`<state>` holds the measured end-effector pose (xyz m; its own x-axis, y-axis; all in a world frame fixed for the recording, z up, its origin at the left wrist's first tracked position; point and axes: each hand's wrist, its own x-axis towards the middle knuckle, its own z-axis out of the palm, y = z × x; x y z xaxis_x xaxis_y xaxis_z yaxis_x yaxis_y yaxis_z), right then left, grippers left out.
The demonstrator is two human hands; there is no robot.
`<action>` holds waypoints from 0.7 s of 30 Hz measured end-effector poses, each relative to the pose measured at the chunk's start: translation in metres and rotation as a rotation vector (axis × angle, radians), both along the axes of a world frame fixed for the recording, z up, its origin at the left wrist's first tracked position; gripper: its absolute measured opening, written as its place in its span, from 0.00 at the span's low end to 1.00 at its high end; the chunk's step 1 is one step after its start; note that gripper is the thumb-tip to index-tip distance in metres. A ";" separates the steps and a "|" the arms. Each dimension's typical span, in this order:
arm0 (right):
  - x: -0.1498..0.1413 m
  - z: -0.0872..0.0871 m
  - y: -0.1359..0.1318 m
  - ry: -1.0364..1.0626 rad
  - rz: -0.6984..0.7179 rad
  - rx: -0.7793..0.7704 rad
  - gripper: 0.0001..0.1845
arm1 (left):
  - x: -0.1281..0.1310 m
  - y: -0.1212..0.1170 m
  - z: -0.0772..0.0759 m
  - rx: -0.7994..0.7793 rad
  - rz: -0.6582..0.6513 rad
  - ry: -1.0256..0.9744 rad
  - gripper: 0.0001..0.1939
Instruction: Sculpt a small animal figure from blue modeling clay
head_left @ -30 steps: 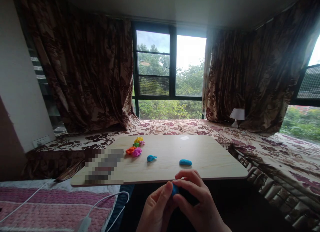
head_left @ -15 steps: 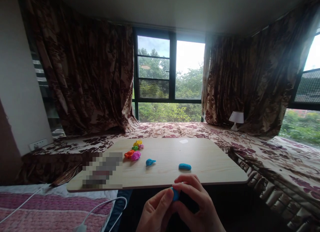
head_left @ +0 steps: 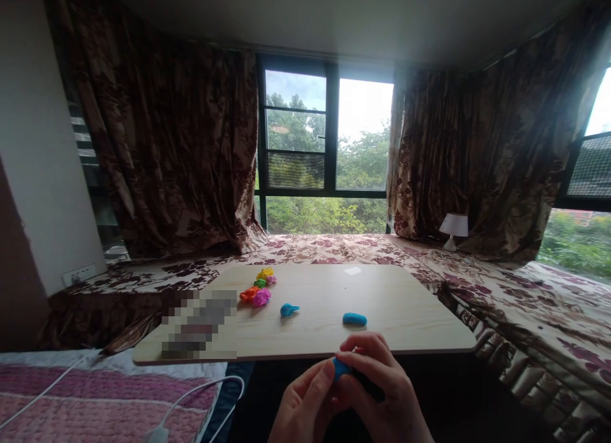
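Between the fingers of both hands is a small lump of blue modelling clay (head_left: 340, 369), held just in front of the table's near edge. My left hand (head_left: 305, 398) pinches it from the left with thumb and fingers. My right hand (head_left: 382, 386) closes on it from the right, its index finger bent over the top. Much of the lump is hidden by the fingers. Beyond them on the table (head_left: 305, 338) lie a rounded blue clay roll (head_left: 354, 319) and a blue clay piece with a pointed tip (head_left: 289, 310).
Orange clay (head_left: 249, 295), magenta clay (head_left: 261, 297), yellow clay (head_left: 265, 273) and green clay (head_left: 259, 282) sit at the table's left. A blurred-out patch covers its left end. A white cable (head_left: 205, 387) crosses the pink quilt (head_left: 109, 392). A small lamp (head_left: 453, 225) stands behind, right.
The whole view has shifted slightly. Both hands still hold the blue clay, with small changes in finger position around it. The pieces on the table stay where they were.
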<state>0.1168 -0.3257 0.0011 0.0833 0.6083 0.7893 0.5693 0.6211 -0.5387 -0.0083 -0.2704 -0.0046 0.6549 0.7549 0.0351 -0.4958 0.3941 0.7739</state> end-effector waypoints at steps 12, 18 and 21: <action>-0.006 0.003 0.005 -0.003 0.022 0.021 0.20 | 0.002 -0.001 0.001 -0.134 -0.104 -0.055 0.16; -0.004 0.000 0.003 0.014 0.102 0.037 0.22 | 0.002 0.000 -0.005 -0.041 -0.096 -0.029 0.18; -0.002 0.001 0.002 0.032 0.127 0.020 0.19 | 0.002 0.002 -0.006 -0.058 -0.096 -0.042 0.17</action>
<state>0.1144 -0.3232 0.0024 0.0318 0.6000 0.7994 0.4676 0.6979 -0.5424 -0.0067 -0.2687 -0.0102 0.7234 0.6901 0.0216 -0.4847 0.4853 0.7277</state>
